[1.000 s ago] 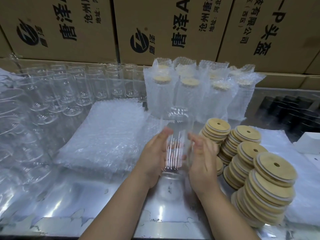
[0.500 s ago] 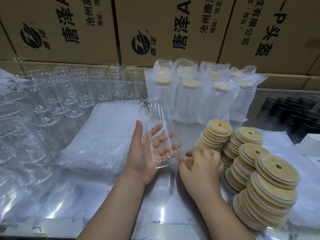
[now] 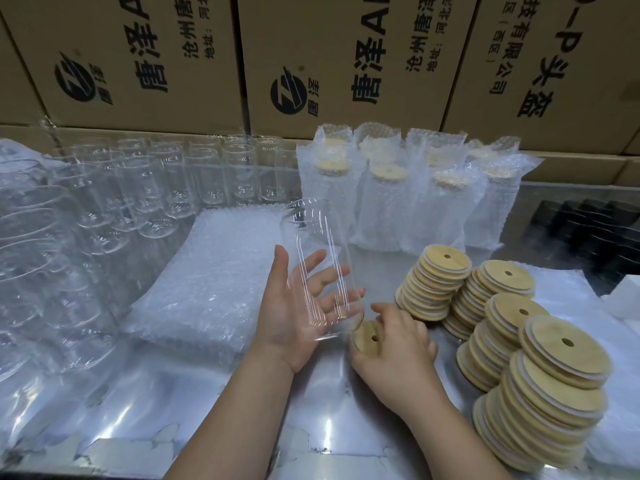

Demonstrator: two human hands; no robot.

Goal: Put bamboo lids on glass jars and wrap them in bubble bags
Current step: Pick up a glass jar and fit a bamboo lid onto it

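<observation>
Centre frame, the left hand (image 3: 287, 317) is cradling a tall, clear, smooth-walled glass jar (image 3: 318, 268) tilted above the reflective metal bench (image 3: 311, 427) — its grip wrapping the lower wall, fingers showing through the glass. Just below and right of the jar's base, the right hand (image 3: 398, 344) is grasping a round, pale bamboo lid (image 3: 369, 337) with a small hole. Leaning stacks of matching lids (image 3: 540, 375) are filling the right side — a heap of nubbly bubble bags (image 3: 207, 282) is lying at centre left.
</observation>
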